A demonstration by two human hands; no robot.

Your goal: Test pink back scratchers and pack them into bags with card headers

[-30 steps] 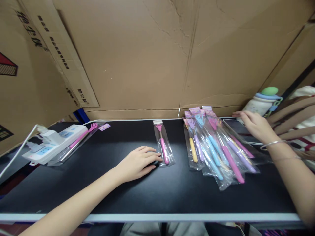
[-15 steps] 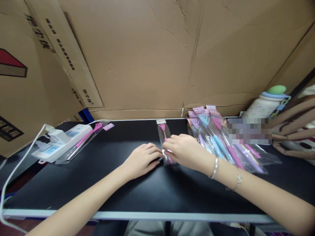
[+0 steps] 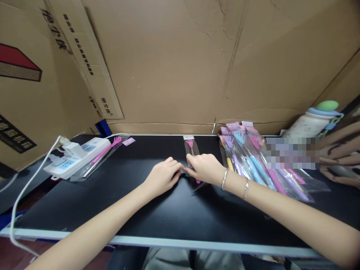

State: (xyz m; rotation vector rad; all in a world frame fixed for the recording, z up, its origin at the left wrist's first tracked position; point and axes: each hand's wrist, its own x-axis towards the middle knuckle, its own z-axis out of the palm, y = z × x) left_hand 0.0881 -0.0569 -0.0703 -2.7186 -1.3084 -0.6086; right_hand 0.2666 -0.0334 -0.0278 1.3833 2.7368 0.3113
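A pink back scratcher [image 3: 190, 144] in a clear plastic sleeve [image 3: 188, 149] with a white top strip lies in front of me on the black table. My left hand [image 3: 165, 174] is closed at the sleeve's left edge, its fingertips pinched. Lying across the middle of the scratcher, my right hand [image 3: 204, 168] has its fingers curled and pinches the same edge, almost touching the left fingertips. Both hands hide part of the shaft, and the exact grip on the film is partly covered. The pink handle end shows below my right hand.
Several bagged back scratchers [image 3: 257, 167] in purple, blue and pink lie in a pile on the right. Another pink one [image 3: 102, 152] lies at the left beside a white power strip [image 3: 84, 154]. A bottle [image 3: 305, 123] stands at back right, near another person's hand [image 3: 337, 157]. Cardboard [image 3: 168, 67] walls the back.
My right hand has drawn slightly left and down, and its fingertips now meet those of my left hand at the sleeve's edge. The view has shifted a little.
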